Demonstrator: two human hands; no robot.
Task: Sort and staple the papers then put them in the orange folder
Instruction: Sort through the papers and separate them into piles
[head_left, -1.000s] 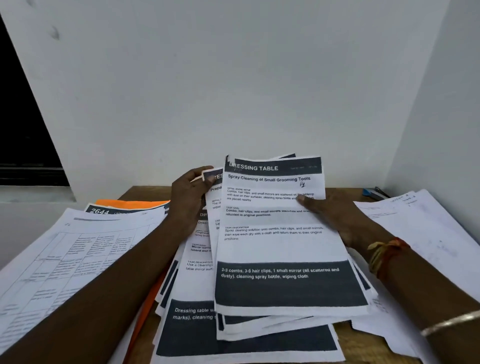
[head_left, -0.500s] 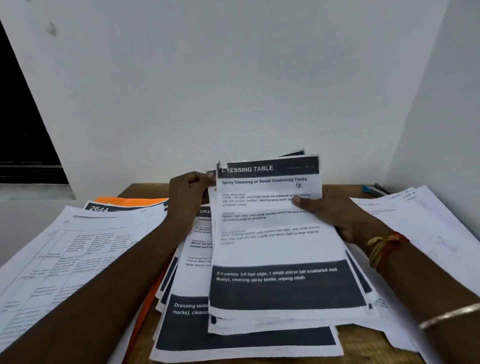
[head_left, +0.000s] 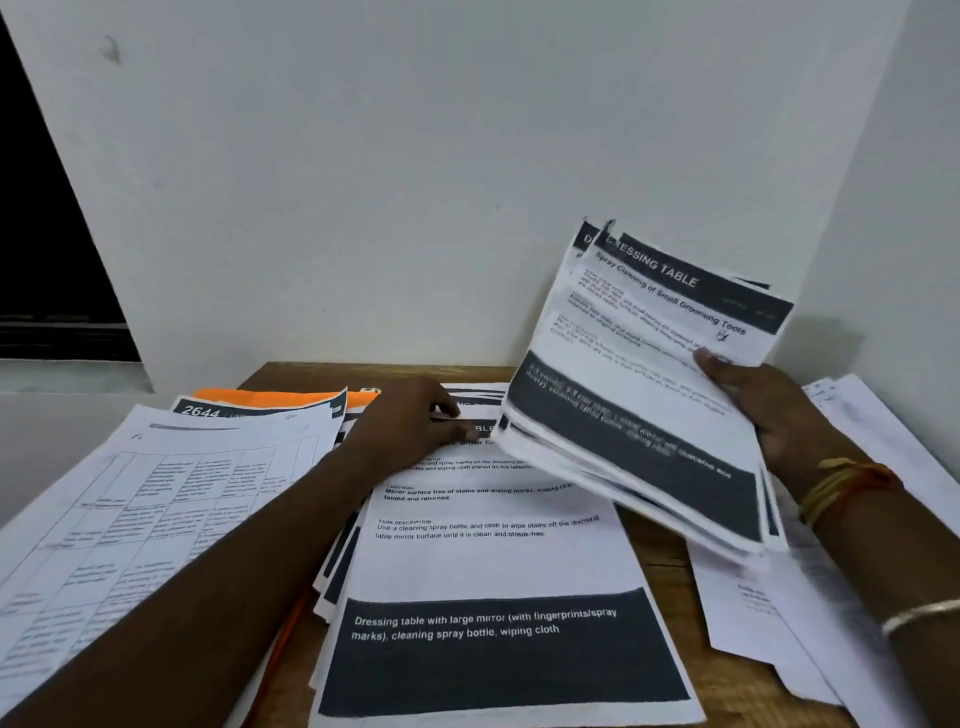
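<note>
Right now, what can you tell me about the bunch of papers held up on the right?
The bunch of papers is several white printed sheets with dark bands at top and bottom, unevenly fanned, top corners ragged. The front sheet reads DRESSING TABLE, Spray Cleaning of Small Grooming Tools. It is in the air above the table, tilted, its top towards the wall. The right hand grips its right edge, thumb on the front.

Dim; held papers (head_left: 639, 405) seemingly motion-blurred

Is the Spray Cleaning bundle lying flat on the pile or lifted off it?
Lifted and tilted: the right hand grips the bundle at its right edge, raised above the pile.
</note>
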